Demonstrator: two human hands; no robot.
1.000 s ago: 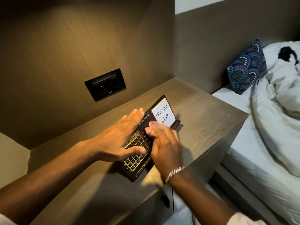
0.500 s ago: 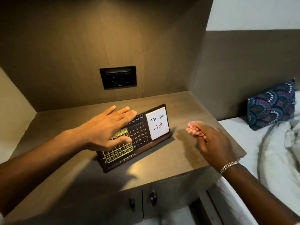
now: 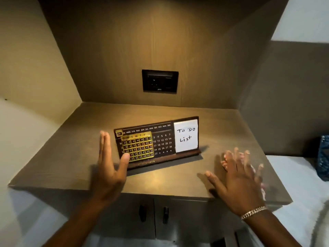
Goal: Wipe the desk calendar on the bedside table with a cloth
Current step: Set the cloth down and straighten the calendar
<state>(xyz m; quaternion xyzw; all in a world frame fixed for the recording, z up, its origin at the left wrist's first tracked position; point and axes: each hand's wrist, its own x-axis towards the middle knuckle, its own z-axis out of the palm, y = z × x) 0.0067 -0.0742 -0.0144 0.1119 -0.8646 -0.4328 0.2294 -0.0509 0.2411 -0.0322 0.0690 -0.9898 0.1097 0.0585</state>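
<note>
The desk calendar stands tilted back on the wooden bedside table. It is dark brown with a gold date frame at its left and a white "To Do List" note at its right. My left hand is open at the calendar's left end, fingers straight, thumb tip at the lower front corner. My right hand is blurred, flat with spread fingers over the table's front right. Pale pink-and-white patches, probably the cloth, show under its fingers.
A black wall socket sits on the panel behind the table. Panel walls close in the table on the left, back and right. Two cabinet doors with dark handles lie below. The white bed and a patterned cushion are at the right.
My left hand has come off the calendar's face to its left end. My right hand has left the calendar, moved right and down to the table, and spread its fingers. The view has swung left.
</note>
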